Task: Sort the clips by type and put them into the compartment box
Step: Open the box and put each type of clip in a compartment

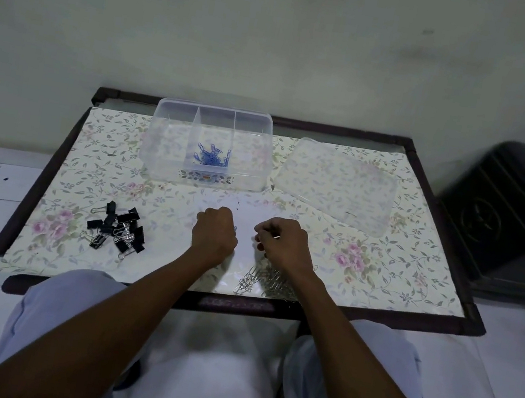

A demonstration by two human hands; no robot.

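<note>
Blue paper clips point(209, 157) were already in the middle slot of the clear plastic three-compartment box point(208, 144), so by my read the blues were nearly done. Left hand point(214, 233) was curled shut, maybe on a blue clip, and right hand point(283, 241) pinched something thin, can't tell what. Next job looked like binning the silver wire clip heap point(266, 281) and roughly a dozen black binder clips point(117, 231), each in its own slot.

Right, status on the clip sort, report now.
Left hand and right hand curled, contents unclear. Blue clips in box middle compartment. Black binder clips, silver clips unsorted. Nothing blocking.
</note>
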